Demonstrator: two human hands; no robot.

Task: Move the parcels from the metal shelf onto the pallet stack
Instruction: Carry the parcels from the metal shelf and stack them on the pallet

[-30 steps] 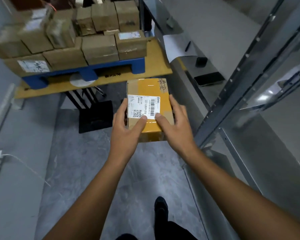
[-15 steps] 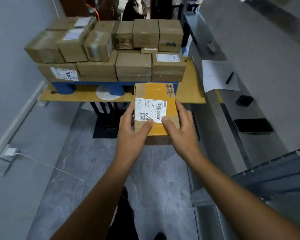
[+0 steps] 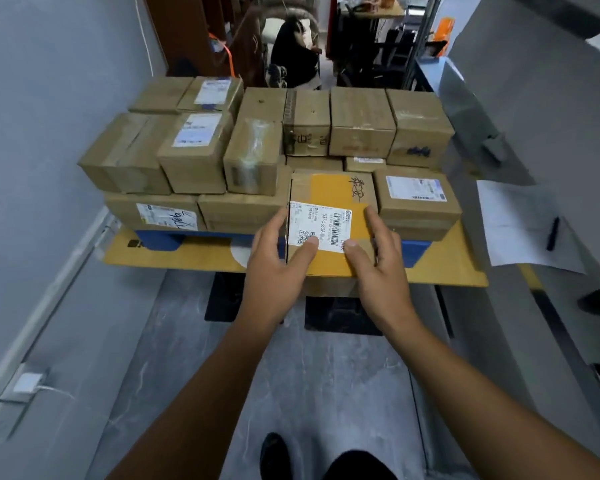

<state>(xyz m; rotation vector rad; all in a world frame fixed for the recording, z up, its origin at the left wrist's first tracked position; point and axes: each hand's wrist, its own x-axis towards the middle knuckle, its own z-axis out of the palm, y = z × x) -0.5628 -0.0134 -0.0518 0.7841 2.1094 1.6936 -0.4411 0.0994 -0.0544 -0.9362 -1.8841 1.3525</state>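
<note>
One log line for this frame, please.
step: parcel in hand, in front of pallet stack | left hand: grips parcel's left side | right hand: grips its right side | placed: not yet

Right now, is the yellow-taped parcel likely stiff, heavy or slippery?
Probably stiff: the parcel shows square edges between the left hand and right hand. Likely light, being held out at arm's length. Its glossy yellow tape may slip.

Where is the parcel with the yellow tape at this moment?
In the head view the parcel is at centre, held between the left hand and right hand, at the near edge of the pallet stack.
</note>
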